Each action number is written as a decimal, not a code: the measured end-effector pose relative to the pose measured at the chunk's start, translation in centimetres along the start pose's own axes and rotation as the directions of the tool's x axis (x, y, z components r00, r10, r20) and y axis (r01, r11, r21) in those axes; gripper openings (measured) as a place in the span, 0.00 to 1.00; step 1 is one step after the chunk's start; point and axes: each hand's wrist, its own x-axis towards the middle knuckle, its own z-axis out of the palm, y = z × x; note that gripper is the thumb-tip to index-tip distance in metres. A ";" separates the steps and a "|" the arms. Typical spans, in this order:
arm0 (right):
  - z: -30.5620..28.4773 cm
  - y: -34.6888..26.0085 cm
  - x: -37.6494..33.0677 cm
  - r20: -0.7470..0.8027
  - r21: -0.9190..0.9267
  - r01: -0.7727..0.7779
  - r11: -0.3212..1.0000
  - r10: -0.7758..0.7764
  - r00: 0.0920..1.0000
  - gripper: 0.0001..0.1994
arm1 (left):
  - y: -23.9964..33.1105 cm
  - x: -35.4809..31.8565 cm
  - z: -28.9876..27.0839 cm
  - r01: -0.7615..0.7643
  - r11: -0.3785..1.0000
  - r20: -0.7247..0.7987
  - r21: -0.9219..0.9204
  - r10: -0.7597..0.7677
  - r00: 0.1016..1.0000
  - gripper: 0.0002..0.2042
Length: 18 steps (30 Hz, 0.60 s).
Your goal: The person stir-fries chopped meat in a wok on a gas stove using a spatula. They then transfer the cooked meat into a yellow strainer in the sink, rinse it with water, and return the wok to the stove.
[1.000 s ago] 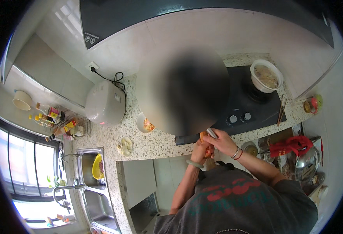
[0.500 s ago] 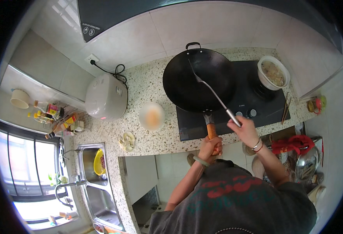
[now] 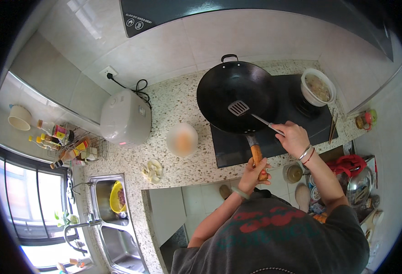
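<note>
A large black wok (image 3: 233,89) sits on the left side of the dark cooktop, its inside dark and bare. Around the end of its wooden handle (image 3: 256,157) my left hand (image 3: 251,177) is closed. My right hand (image 3: 294,139) grips the metal handle of a slotted spatula (image 3: 238,108). The spatula's head is over the wok's near inner side, broad face showing; whether it touches the metal I cannot tell.
A white bowl of pale food (image 3: 318,87) stands at the cooktop's right, with chopsticks (image 3: 333,128) nearby. Left of the wok are a frosted bowl (image 3: 182,139), pale peelings (image 3: 152,171) and a rice cooker (image 3: 125,118). A yellow basin (image 3: 115,197) sits in the sink (image 3: 97,189).
The spatula has come nearer to me within the wok, and its slotted face now shows. My right hand has shifted slightly right and up. My left hand stays at the wok's handle.
</note>
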 end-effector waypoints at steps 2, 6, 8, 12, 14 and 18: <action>0.9 -0.9 0.6 -0.021 -0.040 -0.009 0.999 0.008 1.000 0.15 | -0.3 0.3 -0.4 -0.009 1.000 0.002 0.013 0.009 1.000 0.19; 3.0 -1.0 3.1 -0.091 -0.094 -0.042 0.995 0.034 0.995 0.14 | -0.5 0.7 -0.7 -0.020 1.000 0.024 -0.002 0.020 1.000 0.19; 2.4 -0.9 2.2 -0.055 -0.091 -0.018 0.996 0.013 0.998 0.14 | -0.2 0.5 -0.8 -0.004 1.000 0.013 0.010 0.004 1.000 0.19; 0.0 -2.5 -0.2 0.045 -0.079 -0.018 0.997 0.022 0.999 0.14 | -0.2 0.2 -0.8 -0.002 0.999 0.001 0.032 0.002 1.000 0.20; 0.7 -2.3 0.3 -0.002 -0.090 -0.037 0.995 0.037 0.999 0.14 | 0.1 0.2 -0.6 0.000 1.000 0.009 0.021 0.000 1.000 0.19; 3.1 -1.0 2.6 -0.077 -0.063 -0.019 0.998 0.014 0.997 0.13 | 0.0 0.2 -0.6 0.010 0.999 -0.010 0.041 -0.009 1.000 0.19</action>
